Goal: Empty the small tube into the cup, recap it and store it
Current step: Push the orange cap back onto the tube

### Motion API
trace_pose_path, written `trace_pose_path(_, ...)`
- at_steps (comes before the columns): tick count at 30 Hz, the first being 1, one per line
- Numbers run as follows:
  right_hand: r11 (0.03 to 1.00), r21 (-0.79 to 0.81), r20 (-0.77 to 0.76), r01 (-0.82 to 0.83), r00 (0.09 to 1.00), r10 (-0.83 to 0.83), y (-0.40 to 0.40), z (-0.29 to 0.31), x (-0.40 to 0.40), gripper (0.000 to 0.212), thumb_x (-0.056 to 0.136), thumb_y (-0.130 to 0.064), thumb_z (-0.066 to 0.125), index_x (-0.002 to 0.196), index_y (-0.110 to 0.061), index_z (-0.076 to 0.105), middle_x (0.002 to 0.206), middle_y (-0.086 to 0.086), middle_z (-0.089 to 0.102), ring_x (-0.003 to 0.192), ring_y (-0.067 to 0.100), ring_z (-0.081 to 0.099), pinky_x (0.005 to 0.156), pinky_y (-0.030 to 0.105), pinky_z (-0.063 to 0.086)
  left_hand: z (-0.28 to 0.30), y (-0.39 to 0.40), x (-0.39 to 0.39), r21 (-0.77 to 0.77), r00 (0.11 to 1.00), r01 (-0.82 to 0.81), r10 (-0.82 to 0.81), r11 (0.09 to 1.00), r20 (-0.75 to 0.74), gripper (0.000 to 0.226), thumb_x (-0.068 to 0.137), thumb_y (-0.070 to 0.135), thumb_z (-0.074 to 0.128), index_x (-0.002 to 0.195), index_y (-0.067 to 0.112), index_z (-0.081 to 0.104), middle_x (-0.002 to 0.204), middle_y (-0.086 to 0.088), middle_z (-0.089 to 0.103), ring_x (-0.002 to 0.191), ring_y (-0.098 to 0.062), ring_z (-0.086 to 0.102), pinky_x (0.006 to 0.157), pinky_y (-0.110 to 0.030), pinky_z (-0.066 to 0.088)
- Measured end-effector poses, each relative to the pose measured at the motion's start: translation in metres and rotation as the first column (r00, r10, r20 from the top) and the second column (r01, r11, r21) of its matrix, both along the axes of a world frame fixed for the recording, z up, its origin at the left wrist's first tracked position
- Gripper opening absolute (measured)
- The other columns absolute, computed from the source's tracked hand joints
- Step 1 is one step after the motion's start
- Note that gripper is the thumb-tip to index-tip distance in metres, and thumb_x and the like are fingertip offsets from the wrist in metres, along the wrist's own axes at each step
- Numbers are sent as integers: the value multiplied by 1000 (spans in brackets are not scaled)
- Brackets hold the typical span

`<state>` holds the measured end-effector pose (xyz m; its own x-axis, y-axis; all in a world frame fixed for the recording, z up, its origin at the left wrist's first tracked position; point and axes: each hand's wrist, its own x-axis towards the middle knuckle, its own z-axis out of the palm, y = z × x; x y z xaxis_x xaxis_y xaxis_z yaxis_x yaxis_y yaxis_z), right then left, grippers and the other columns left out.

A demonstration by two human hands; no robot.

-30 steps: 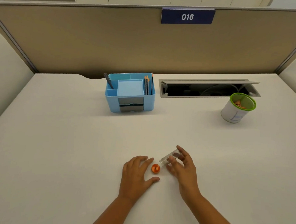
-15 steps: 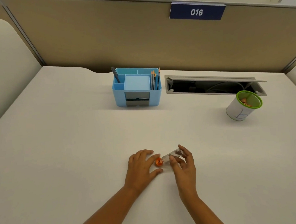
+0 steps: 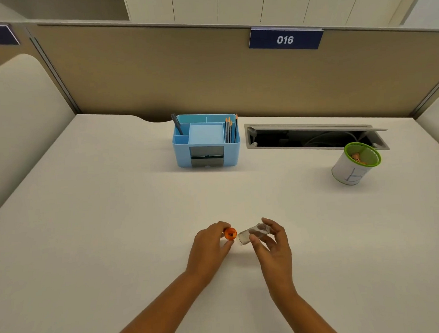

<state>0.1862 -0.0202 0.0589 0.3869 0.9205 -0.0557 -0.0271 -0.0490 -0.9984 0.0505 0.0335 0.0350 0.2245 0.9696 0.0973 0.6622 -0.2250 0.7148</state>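
Now the orange cap (image 3: pixel 230 233), which lay on the desk (image 3: pixel 114 222) between the hands a second ago, is lifted by the fingertips of the left hand (image 3: pixel 209 245) and is brought just beside the open mouth of the small tube (image 3: pixel 252 234), so the recapping step is judged as begun, the emptying as done. The tube, seemingly empty, is pinched lying tilted between thumb and fingers of the right hand (image 3: pixel 273 242), at 3 o'clock from the cap, while the cup (image 3: pixel 356 163) stands well apart at 1 o'clock and the blue organizer (image 3: pixel 206 141) at 12 o'clock.
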Motion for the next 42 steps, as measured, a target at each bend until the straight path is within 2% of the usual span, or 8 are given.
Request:
trace_pose_path(4,998,57,14,-19,1000,18,-2,10,-3,46,82,-6,67,101,-46,56,104,-18,64,94,-1,65,71,6,47,12,-4,-4,10,1000,25,-24,1000,-19,31,83,23,63,113,23,55,108,3,62,91,-5,52,81,-12,38)
trace_pose_path(7,995,88,21,-47,999,45,-1,17,-5,44,83,-4,66,104,-41,55,103,-16,65,94,2,66,73,9,49,22,-9,-9,35,999,52,-52,998,-11,29,83,25,63,111,23,56,104,3,61,87,-2,49,72,-1,35)
trace_pose_path(11,993,100,14,-63,998,62,-3,26,-7,46,82,-3,67,99,-44,55,100,-21,66,94,4,67,72,11,50,38,-11,-20,31,996,80,-81,996,38,24,81,27,65,104,24,58,99,7,57,87,-4,52,72,-4,38)
trace_pose_path(16,990,129,-21,-62,998,65,-7,35,-8,45,82,-3,67,101,-42,55,110,-5,64,99,13,67,78,23,53,59,-6,-26,-176,950,116,-58,977,306,22,79,15,67,96,28,61,93,11,65,79,6,61,69,-3,44)
trace_pose_path(21,985,169,-98,-31,994,48,-12,45,-9,42,82,-2,66,104,-36,55,111,-1,64,98,12,68,81,22,55,70,-9,-26,-353,825,188,48,917,563,21,84,16,62,105,15,62,93,3,69,81,-8,69,69,-14,52)
trace_pose_path(25,981,196,-113,-12,993,35,-15,51,-10,42,81,-1,66,103,-35,56,108,-1,65,97,11,68,81,21,55,79,-15,-24,-376,718,222,110,900,687,14,87,18,57,98,24,63,95,-2,70,84,-15,70,69,-16,54)
trace_pose_path(36,981,191,-150,19,989,10,-20,55,-25,41,81,-2,66,104,-34,55,109,1,65,96,10,68,75,19,55,90,-18,-29,-324,755,248,28,913,655,21,88,16,55,107,25,59,98,5,65,84,-4,67,69,-11,51)
trace_pose_path(42,987,115,-252,109,965,-77,-13,56,-34,39,80,-10,70,99,-40,56,110,3,64,101,17,66,79,24,55,94,-18,-33,-260,784,210,-4,943,620,25,85,17,60,91,41,58,92,17,64,82,7,63,66,-6,48)
